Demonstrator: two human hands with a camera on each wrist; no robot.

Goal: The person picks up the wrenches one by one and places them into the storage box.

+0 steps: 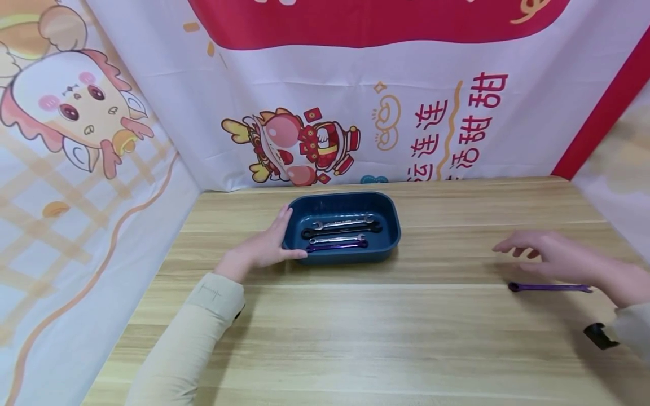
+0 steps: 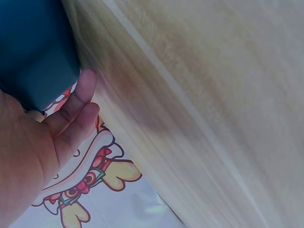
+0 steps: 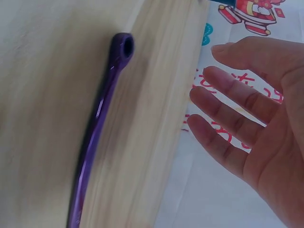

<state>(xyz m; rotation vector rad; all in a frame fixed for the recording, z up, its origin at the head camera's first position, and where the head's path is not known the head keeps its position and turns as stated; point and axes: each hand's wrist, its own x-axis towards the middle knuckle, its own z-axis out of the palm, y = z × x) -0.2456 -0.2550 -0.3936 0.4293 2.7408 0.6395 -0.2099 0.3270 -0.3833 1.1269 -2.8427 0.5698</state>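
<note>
My left hand [image 1: 266, 246] spans the left end of a dark blue plastic bin [image 1: 345, 259], thumb at the front rim and fingers along the far left corner. In the left wrist view, fingertips [image 2: 87, 85] of that hand lie against the bin's wall [image 2: 40, 57]. Inside the bin lie several wrenches: a silver one [image 1: 342, 222], a black one [image 1: 341, 230], a smaller silver one and a purple one [image 1: 337, 245]. Over at the right, my right hand [image 1: 563, 256] hovers, fingers spread and loosely bent, above another purple wrench [image 1: 550, 287] lying flat on the table.
A wood-grain table [image 1: 355, 338] spans the space under both arms. Behind it hangs a printed white and red cloth [image 1: 325, 73], with another patterned cloth [image 1: 76, 197] along the left side. A black band [image 1: 601, 336] is at the right wrist.
</note>
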